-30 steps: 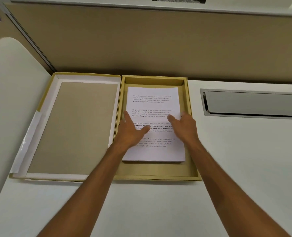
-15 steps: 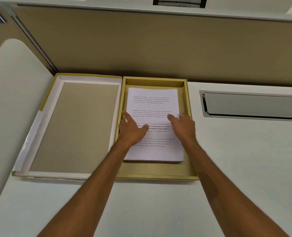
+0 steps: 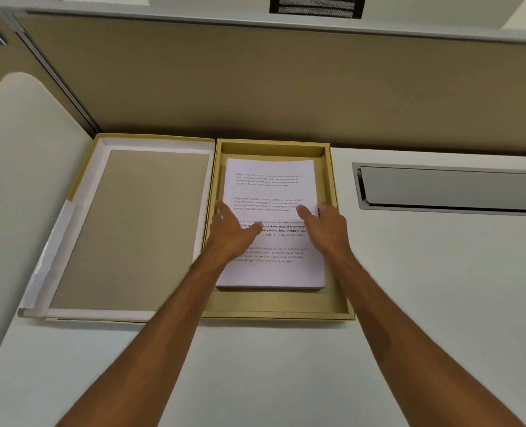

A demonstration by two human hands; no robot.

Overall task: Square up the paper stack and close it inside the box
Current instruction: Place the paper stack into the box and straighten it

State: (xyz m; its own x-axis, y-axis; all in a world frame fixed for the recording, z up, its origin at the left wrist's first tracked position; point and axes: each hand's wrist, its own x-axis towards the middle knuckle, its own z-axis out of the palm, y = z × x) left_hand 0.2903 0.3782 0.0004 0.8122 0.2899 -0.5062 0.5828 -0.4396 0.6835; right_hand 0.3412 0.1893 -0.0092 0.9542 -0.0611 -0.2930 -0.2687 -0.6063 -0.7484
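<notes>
A white stack of printed paper [image 3: 271,186] lies inside the shallow tan box tray [image 3: 274,306], with bare tray floor showing at its near end. The box lid [image 3: 132,229] lies open flat to the left, joined to the tray. My left hand [image 3: 234,232] rests flat on the stack's left side, fingers at its left edge. My right hand [image 3: 326,229] presses the stack's right side, fingers curled over the right edge. Neither hand lifts any sheets.
The box sits on a white desk [image 3: 424,288] against a tan partition wall [image 3: 255,87]. A grey recessed cable hatch [image 3: 449,189] is set in the desk to the right of the tray. A second white desk surface [image 3: 18,180] curves away at the left.
The stack has slid a little away from me inside the tray, widening the bare gap at its near end. Both hands stayed on its sides and moved with it.
</notes>
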